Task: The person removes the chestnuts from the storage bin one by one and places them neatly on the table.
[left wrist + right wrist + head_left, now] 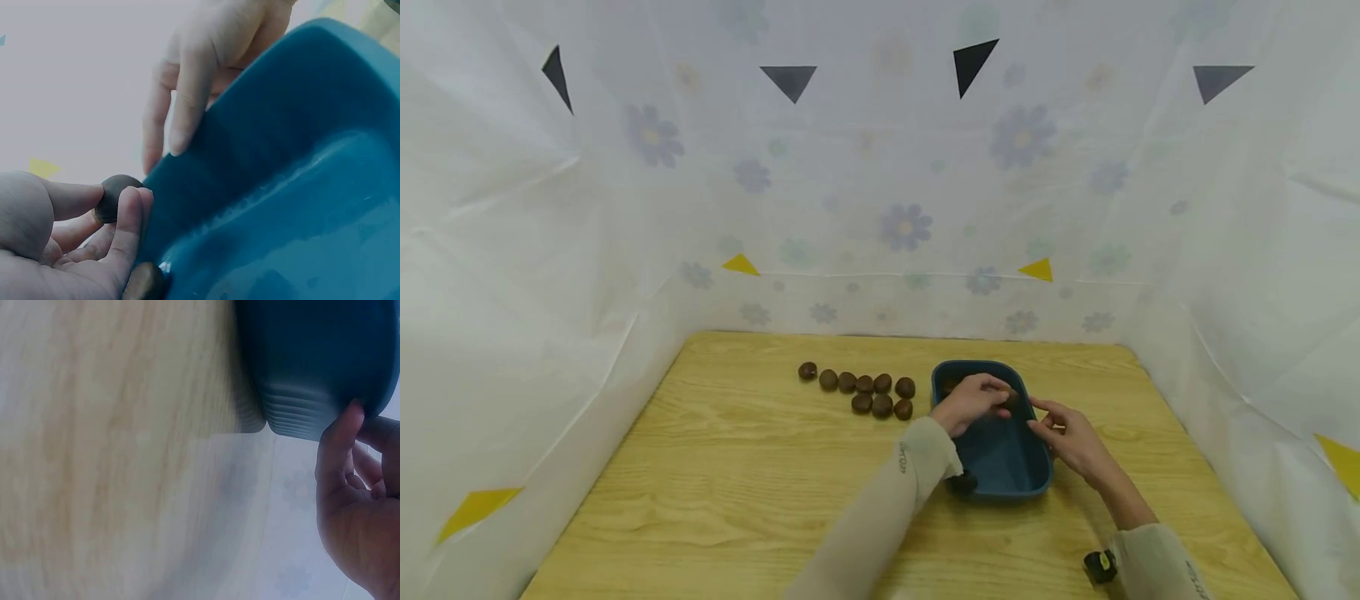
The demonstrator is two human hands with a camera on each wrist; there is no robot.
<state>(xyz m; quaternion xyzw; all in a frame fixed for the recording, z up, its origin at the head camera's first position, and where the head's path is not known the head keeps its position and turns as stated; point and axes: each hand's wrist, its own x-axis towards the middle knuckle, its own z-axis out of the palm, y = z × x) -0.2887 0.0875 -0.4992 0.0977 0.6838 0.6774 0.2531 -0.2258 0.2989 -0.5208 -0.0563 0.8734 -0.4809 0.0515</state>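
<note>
My left hand (pixel 973 402) reaches over a blue rectangular plastic basin (pixel 1003 467). It pinches a round brown chestnut (pixel 112 199) between thumb and fingers, close to the basin's inner wall in the left wrist view. Below that hand, another chestnut (pixel 144 281) lies in the basin. My right hand (pixel 1075 437) is at the basin's right side, its fingertips touching the rim from outside. In the right wrist view, a fingertip (pixel 353 412) rests against the outer wall just under the rim.
To the left of the basin, several chestnuts (pixel 882 406) lie in two rough rows on the wood-grain table (pixel 715 483). White flowered sheeting (pixel 865 183) encloses the table at the back and sides. A small black device (pixel 1100 567) is by the right sleeve.
</note>
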